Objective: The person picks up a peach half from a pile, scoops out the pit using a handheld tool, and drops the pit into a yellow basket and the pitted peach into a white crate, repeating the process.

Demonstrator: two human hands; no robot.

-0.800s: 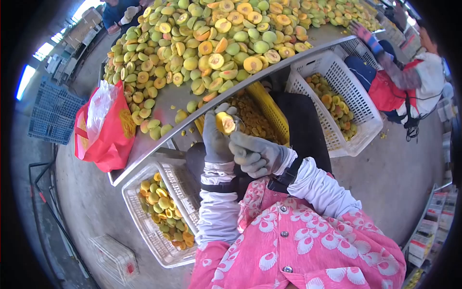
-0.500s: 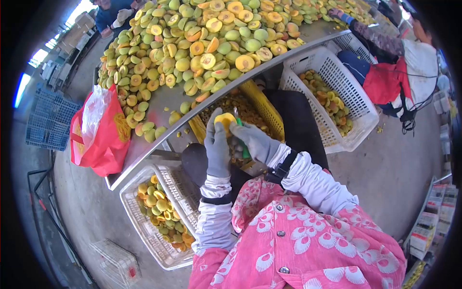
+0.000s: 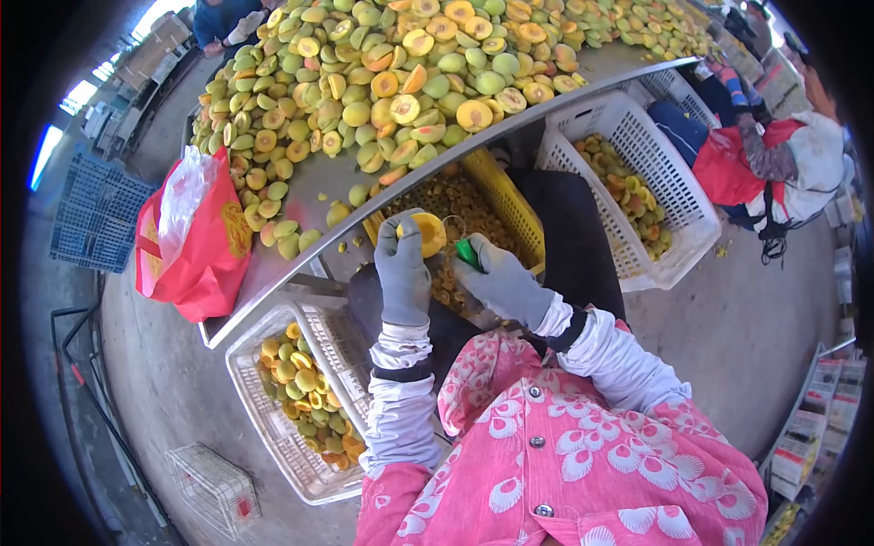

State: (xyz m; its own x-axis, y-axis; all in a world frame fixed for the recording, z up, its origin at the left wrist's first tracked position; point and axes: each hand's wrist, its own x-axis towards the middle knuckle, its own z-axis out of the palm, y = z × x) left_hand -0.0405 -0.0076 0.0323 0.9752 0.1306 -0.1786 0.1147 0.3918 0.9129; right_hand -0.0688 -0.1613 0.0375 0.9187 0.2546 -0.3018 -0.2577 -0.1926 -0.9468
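Nearest: gloved left hand (image 3: 402, 273), fingers pinching a halved fruit (image 3: 430, 234) by its left edge, over the yellow crate (image 3: 506, 209). Cut face points up at the camera; outline's near round, can't call a long axis. Gloved right hand (image 3: 503, 284) has its fingers wrapped on a green-handled tool (image 3: 467, 253); tool's long axis runs lower right to upper left, thin wire loop end up, just beside the fruit. White crate of fruit halves (image 3: 341, 346) on the floor left of the knees, second white crate (image 3: 674, 187) to the right, also part filled. Grey floor (image 3: 719, 355), scuffed. Then the counter (image 3: 316, 187): bare metal, raised front edge running diagonally, red bag (image 3: 223, 268) at its left corner with clear plastic inside, big fruit pile (image 3: 437, 86) over most of the rest. Further out: stacked blue crates (image 3: 98, 218) left, one person (image 3: 746, 164) right, another's blue sleeve (image 3: 214, 23) top left, bright windows behind.
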